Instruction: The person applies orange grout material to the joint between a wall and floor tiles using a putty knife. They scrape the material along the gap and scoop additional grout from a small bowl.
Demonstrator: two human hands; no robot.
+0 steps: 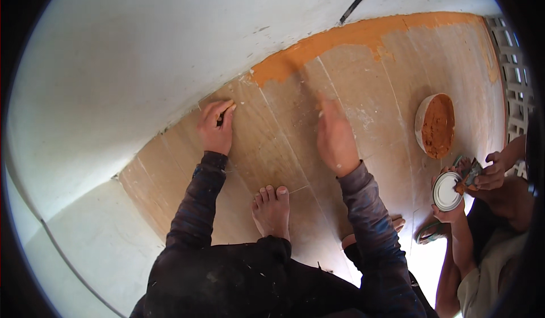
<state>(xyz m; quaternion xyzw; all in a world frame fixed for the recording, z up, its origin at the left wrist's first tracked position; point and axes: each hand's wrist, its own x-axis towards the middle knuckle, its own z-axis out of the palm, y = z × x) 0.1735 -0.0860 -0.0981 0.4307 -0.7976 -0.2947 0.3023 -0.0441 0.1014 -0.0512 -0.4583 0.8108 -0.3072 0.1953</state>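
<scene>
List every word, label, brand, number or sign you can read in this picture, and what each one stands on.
No text can be read anywhere.
Bowl of orange paste: no lettering seen on its outer side.
Round pale disc in a co-worker's hand: no lettering I can make out; too small to rule out.
Wood-toned surface and white wall: marks only, no signs.

- The floor (295, 164) is brown with pale lines (275, 112), and it extends below the left hand (217, 126) and right hand (336, 138).
- Orange paste (352, 34) covers its edge, ahead of the right hand.
- A bowl (420, 128) stands to the right of this hand.
- White specks (363, 115) lie nearer to it.
- One bare foot (271, 213) is behind, between both hands.
</scene>
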